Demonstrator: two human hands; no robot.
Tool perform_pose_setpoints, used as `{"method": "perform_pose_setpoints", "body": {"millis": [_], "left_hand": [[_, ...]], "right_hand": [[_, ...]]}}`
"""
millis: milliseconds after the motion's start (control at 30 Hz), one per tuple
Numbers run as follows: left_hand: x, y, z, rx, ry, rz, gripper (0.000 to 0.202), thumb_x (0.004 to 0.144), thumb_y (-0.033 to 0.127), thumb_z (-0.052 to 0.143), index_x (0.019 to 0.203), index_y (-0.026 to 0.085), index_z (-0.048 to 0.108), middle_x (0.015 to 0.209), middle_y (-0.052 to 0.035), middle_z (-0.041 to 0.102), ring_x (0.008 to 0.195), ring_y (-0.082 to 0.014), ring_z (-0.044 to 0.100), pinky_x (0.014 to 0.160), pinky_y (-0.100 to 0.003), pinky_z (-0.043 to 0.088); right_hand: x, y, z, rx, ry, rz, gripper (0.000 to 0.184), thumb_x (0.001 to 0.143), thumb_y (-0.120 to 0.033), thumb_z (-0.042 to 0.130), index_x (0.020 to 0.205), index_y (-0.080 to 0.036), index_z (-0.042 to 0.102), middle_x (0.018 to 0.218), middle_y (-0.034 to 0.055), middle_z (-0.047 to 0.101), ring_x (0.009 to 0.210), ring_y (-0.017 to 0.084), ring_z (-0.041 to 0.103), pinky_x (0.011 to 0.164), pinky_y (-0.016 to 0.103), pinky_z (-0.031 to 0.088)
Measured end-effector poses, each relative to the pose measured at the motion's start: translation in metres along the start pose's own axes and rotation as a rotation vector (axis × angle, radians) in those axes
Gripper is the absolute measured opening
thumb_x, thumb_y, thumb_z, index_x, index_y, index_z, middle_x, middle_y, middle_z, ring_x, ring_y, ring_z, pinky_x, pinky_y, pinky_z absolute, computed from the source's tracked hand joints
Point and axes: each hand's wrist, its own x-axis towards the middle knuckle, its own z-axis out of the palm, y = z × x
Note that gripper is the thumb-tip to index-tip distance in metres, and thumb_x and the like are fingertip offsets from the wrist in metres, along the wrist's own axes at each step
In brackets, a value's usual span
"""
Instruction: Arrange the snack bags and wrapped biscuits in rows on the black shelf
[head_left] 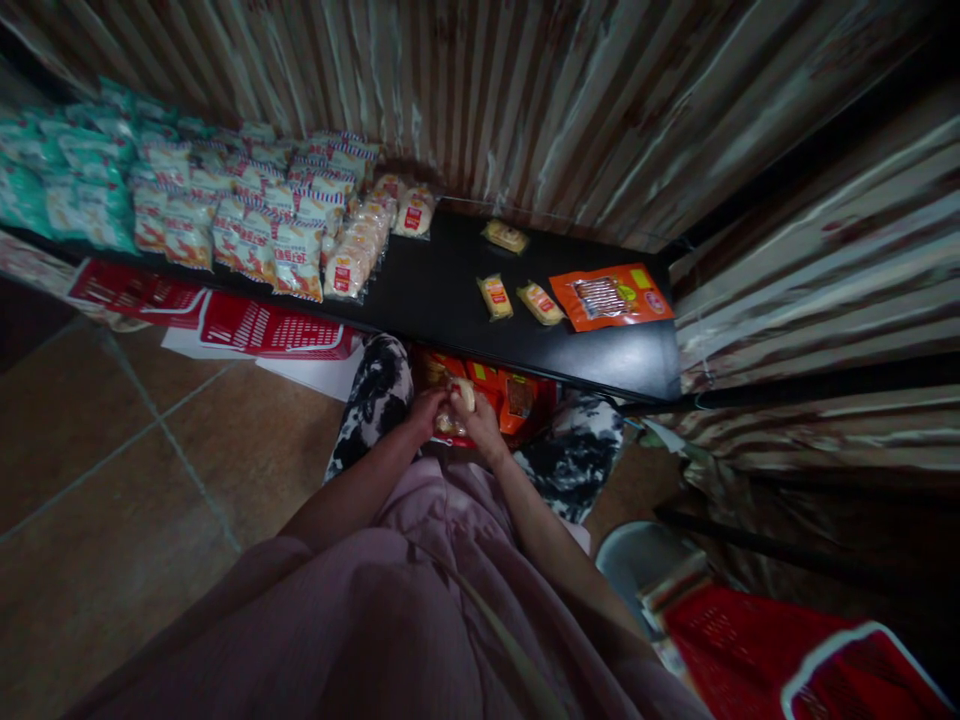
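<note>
Between my knees stands a red basket [452,440] holding orange snack packets [517,398] and small clear-wrapped snacks [450,424]. My right hand [482,424] is closed around a small pale wrapped snack cake [468,394] above the basket. Close beside it, my left hand [428,411] has its fingers curled in toward the wrapped snacks; what they grip is partly hidden and too small to make out. On the black shelf [442,290] ahead lie a few yellow wrapped snack cakes [495,297] next to a large orange snack packet [611,296].
White-and-red snack bags [300,250], green bags [90,190] and a row of round wrapped snacks [352,255] fill the shelf's left. Red baskets [255,325] sit below. At lower right are a grey bucket [637,550] and another red basket [750,640]. A striped curtain [525,90] hangs behind.
</note>
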Motion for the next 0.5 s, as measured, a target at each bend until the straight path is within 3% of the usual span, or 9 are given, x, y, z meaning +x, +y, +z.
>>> {"method": "perform_pose_setpoints", "body": {"millis": [200,500], "left_hand": [[-0.0023,-0.0031,-0.0015,0.068,-0.010,-0.022,0.009,0.060,0.010,0.069,0.063,0.016,0.063,0.056,0.0015,0.060,0.054,-0.0092,0.054,0.056,-0.021,0.043],[-0.0071,0.0002,-0.0035,0.120,-0.007,-0.039,0.011,0.061,0.011,0.071,0.066,0.015,0.062,0.058,0.0000,0.062,0.052,-0.0093,0.055,0.053,-0.019,0.041]], "right_hand": [[-0.0047,0.0027,-0.0027,0.315,-0.038,0.141,0.052,0.070,-0.063,0.059,0.097,-0.019,0.066,0.073,-0.0005,0.067,0.069,0.017,0.063,0.066,0.029,0.050],[-0.0028,0.0025,0.0014,0.588,-0.015,0.240,0.057,0.067,-0.070,0.060,0.089,-0.017,0.066,0.074,0.0043,0.071,0.065,0.018,0.066,0.061,0.030,0.054]]}}
